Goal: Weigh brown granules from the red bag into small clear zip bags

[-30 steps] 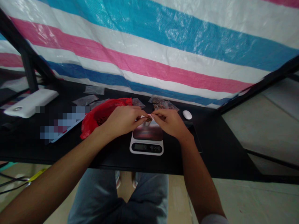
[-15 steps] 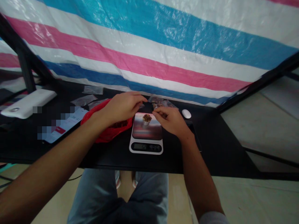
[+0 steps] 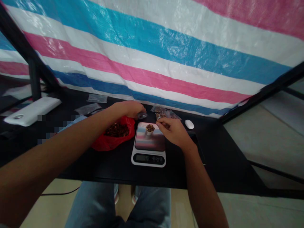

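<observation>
My left hand [image 3: 127,110] reaches over the red plastic bag [image 3: 123,141] and pinches a small transparent plastic bag [image 3: 142,116] at its fingertips. Dried brown pieces [image 3: 116,129] lie in the open red bag. My right hand [image 3: 173,131] hovers just right of a small white cup [image 3: 149,132] heaped with brown pieces, which stands on a digital kitchen scale [image 3: 148,156]. Its fingers are bent close together, and a brownish bit shows near them. Small zip bags [image 3: 165,112] with brown contents lie just beyond this hand.
Flat transparent bags [image 3: 96,98] lie at the back of the black table [image 3: 213,158]. A white mouse [image 3: 189,124], a white power bank [image 3: 32,110] and a blurred phone [image 3: 70,123] also rest on it. A striped tarpaulin [image 3: 152,63] hangs behind.
My hands have parted since the earlier frames. The left has drawn back over the red bag, which has moved down and shows its brown pieces. The cup now stands uncovered on the scale.
</observation>
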Demonstrator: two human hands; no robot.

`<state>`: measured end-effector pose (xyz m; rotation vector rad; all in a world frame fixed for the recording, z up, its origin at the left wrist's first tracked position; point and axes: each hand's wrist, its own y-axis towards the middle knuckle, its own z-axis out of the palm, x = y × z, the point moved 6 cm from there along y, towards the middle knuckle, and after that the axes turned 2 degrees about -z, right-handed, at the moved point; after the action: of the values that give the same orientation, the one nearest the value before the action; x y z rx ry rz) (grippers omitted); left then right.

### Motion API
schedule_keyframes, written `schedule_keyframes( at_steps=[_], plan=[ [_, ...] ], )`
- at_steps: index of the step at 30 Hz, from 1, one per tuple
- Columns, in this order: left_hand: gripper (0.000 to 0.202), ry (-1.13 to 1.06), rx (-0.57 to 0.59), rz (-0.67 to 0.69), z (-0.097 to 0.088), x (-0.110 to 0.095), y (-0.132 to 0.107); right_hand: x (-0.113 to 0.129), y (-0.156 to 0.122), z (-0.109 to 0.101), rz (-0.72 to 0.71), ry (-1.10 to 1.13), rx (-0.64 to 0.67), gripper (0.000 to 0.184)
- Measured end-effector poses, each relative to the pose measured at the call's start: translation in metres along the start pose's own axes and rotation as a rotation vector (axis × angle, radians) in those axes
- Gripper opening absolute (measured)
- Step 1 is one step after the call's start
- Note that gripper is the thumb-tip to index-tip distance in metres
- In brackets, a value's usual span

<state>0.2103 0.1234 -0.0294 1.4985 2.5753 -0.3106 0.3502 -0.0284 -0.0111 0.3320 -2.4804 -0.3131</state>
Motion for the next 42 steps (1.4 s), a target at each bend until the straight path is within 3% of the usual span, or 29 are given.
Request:
schedule_keyframes(
  at_steps=[3, 10, 14, 19, 27, 35, 42],
  plan=[
    [0.051, -0.028, 0.029, -0.04, 0.0, 0.011, 0.001, -0.003, 0.0, 0.0, 0.014, 0.002, -0.011, 0.017],
    [0.048, -0.68, -0.383, -0.021, -0.013, 0.031, -0.02, -0.004, -0.003, 0.002, -0.031, 0.158, 0.005, 0.031],
    [0.05, -0.828, -0.55, -0.035, -0.022, 0.014, -0.055, -0.005, -0.006, 0.006, -0.056, 0.205, 0.077, 0.046],
    [0.049, -0.671, -0.602, -0.029, -0.027, -0.022, -0.1, -0.005, -0.007, 0.012, -0.034, 0.187, 0.149, 0.045],
    [0.045, -0.339, -0.278, -0.181, 0.007, -0.038, -0.101, -0.004, -0.001, 0.023, 0.002, 0.165, 0.163, 0.034],
    [0.045, -0.3, -0.221, -0.141, 0.023, -0.043, -0.097, 0.0, -0.002, 0.023, -0.064, 0.156, 0.102, 0.025],
    [0.052, -0.24, -0.201, -0.129, 0.026, -0.049, -0.094, 0.007, -0.003, 0.022, -0.09, 0.156, 0.084, 0.03]
  ],
)
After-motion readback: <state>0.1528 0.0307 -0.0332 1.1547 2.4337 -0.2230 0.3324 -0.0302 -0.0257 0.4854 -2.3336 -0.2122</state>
